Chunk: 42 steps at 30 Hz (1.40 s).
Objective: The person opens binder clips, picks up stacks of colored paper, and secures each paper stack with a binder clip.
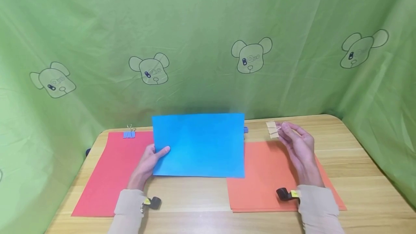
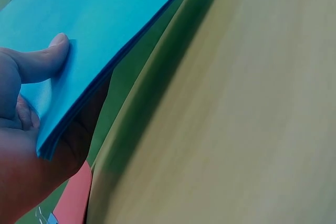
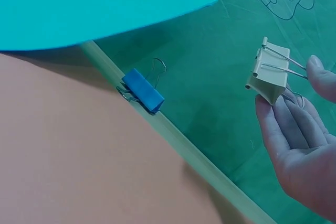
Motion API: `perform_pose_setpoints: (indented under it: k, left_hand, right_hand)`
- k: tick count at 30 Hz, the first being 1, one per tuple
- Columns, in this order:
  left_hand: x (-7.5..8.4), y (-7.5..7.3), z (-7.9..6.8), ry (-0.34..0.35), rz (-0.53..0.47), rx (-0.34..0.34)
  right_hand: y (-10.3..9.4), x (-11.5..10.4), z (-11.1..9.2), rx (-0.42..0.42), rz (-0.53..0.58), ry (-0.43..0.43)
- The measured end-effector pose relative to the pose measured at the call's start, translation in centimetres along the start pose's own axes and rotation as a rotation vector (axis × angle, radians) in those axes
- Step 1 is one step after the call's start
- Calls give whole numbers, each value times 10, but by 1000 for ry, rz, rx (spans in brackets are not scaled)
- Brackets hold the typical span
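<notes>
A stack of blue paper sheets (image 1: 199, 144) stands raised over the middle of the bench (image 1: 354, 176), its lower edge near the wood, tipped up toward the far edge. The left hand (image 1: 150, 161) grips it at the lower left corner, thumb (image 2: 47, 59) pressed flat on the front face and the other fingers curled behind; the left wrist view shows several sheets squared together at the edge.

To the right, over the far edge of the bench, the right hand (image 1: 297, 143) pinches a beige binder clip (image 3: 270, 74) by its wire handles between thumb and fingertips (image 3: 278, 124), the clip's mouth turned toward the blue stack and well apart from it.

Under the hands lie a red stack (image 1: 107, 176) along the left side of the bench and an orange stack (image 1: 266, 176) on the right. A blue binder clip (image 1: 129, 133) sits on the far edge of the red stack, and another blue clip (image 3: 143, 91) bites the far edge of the orange one. A green cloth printed with bear heads (image 1: 250, 56) hangs behind the bench.
</notes>
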State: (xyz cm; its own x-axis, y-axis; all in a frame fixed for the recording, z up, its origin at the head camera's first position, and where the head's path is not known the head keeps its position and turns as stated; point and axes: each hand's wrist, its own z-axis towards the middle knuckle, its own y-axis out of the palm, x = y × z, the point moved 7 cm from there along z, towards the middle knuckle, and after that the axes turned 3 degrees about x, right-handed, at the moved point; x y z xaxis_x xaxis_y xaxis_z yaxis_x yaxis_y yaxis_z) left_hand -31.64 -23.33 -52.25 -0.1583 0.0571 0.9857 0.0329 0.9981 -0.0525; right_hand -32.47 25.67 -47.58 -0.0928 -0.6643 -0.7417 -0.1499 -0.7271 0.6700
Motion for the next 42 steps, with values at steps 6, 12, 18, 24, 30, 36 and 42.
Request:
perform_pose_setpoints:
  k: [6, 12, 18, 24, 30, 36, 42]
  left_hand:
    - [0, 4, -1, -12, -10, -4]
    - [3, 8, -2, -8, -24, -28]
    - [2, 11, -1, -6, -25, -40]
    - [1, 11, -1, -13, -12, -34]
    - [1, 13, -2, -19, -3, -43]
    - [1, 13, -2, -20, -6, -44]
    - [2, 16, -2, -21, 4, -50]
  right_hand:
    - [4, 2, -1, -12, 4, 19]
    - [6, 3, -1, -18, -11, 21]
    - [7, 4, -2, -20, -18, 23]
    - [9, 5, -1, -29, -47, 21]
    - [11, 8, -1, -38, -67, 26]
    - [13, 11, -2, -46, -68, 38]
    - [14, 13, -3, -49, -91, 56]
